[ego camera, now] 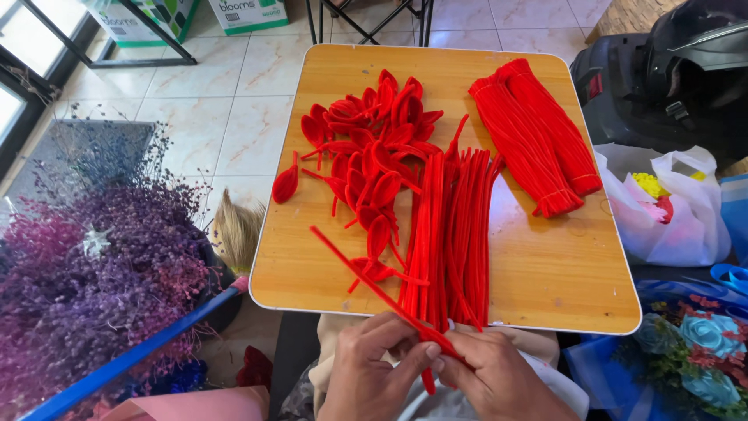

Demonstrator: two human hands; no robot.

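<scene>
Both hands, left hand (374, 366) and right hand (499, 382), pinch one red stem (366, 273) at the near tabletop (545, 273) edge, bending it. Beyond lie loose stems (456, 226), then many finished petals (374, 148); two bundles (534, 132) farthest look untouched, so plenty seems left.

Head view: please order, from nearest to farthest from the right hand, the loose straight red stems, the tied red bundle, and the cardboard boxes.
From the right hand:
1. Loose straight red stems, just ahead on the table.
2. Tied red bundle, farther, table's right side.
3. Cardboard boxes, on the floor, far left.
</scene>
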